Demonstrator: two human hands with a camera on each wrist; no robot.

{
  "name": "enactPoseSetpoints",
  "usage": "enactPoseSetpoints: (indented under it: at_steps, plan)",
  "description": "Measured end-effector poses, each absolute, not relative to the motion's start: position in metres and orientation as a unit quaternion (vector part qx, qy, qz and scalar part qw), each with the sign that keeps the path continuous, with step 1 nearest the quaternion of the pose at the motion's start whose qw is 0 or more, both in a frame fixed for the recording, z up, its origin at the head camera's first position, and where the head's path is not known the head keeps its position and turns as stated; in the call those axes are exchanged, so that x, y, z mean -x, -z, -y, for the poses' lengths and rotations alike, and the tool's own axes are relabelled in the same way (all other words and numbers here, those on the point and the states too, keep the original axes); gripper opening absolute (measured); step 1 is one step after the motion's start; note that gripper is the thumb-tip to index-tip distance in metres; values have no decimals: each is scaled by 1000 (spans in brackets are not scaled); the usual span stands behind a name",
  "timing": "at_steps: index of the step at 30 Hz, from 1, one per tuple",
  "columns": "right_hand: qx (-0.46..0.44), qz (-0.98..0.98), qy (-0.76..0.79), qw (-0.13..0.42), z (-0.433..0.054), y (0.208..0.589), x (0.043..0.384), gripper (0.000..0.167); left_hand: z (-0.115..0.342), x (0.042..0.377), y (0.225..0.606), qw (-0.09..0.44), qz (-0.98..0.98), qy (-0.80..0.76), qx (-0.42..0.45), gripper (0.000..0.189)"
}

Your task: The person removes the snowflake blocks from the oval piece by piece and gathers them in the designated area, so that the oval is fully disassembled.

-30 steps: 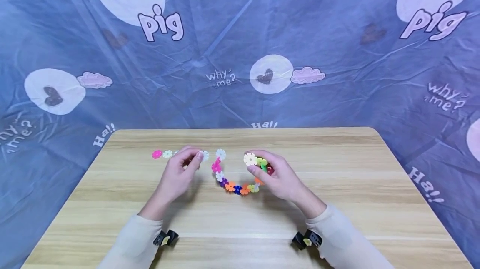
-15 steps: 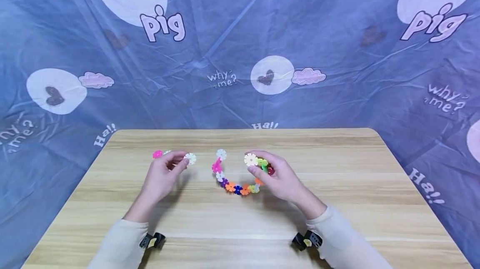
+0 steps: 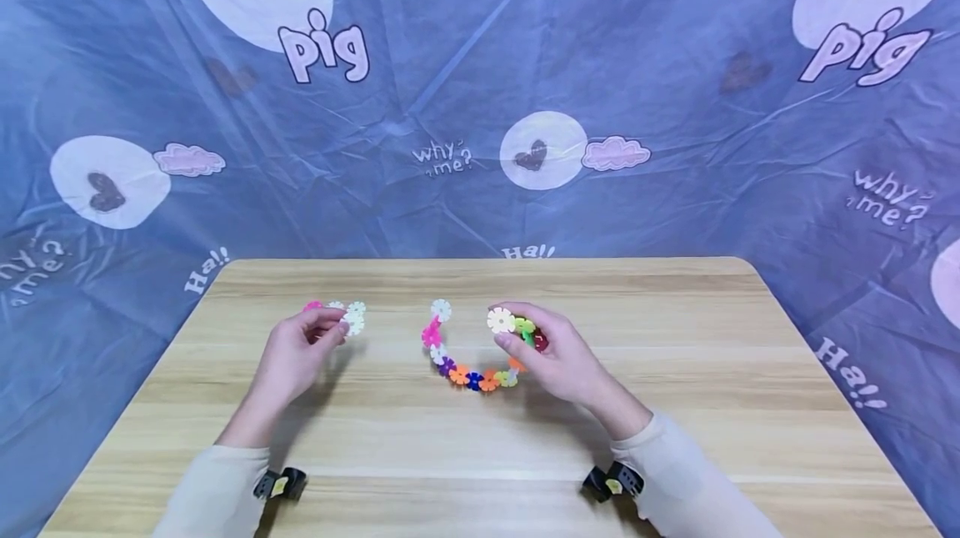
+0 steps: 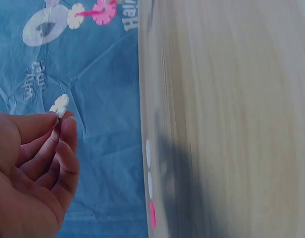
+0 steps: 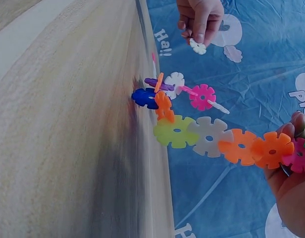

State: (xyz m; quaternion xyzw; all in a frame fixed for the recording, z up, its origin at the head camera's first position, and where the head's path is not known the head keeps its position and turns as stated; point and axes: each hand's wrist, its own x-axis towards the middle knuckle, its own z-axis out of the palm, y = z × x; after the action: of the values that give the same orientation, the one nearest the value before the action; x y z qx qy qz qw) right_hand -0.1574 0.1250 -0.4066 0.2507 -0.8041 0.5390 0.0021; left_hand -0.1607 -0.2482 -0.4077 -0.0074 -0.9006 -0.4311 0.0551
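Note:
My left hand (image 3: 292, 354) pinches a single white flower-shaped interlocking disc (image 3: 354, 323) between thumb and fingertips, above the left part of the table. In the left wrist view the disc (image 4: 61, 105) sticks out past the fingertips. My right hand (image 3: 558, 354) holds one end of a curved chain of joined flower discs (image 3: 460, 374) in many colours. At the held end are a cream disc (image 3: 501, 320) and green ones; the fingers hide part. The chain sags in a U, ending in a white disc (image 3: 441, 309). Whether its lowest part touches the table cannot be told.
Loose flower discs lie in a row behind my left hand: a pink disc (image 4: 152, 214) and two white ones, the nearer (image 4: 150, 185). They lie on the wooden table (image 3: 480, 455). A blue printed cloth (image 3: 375, 146) hangs behind the table's far edge.
My left hand has moved left with its white disc, away from the chain's free end and towards the loose discs. The right hand and chain have stayed nearly still.

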Motion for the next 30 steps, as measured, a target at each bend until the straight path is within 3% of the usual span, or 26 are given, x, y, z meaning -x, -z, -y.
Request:
enactPoseSetpoints:
  at_steps: [30]
  plan:
    - [-262, 800, -539, 9, -124, 404, 155, 37, 294, 176, 415, 22, 932, 360, -43, 28]
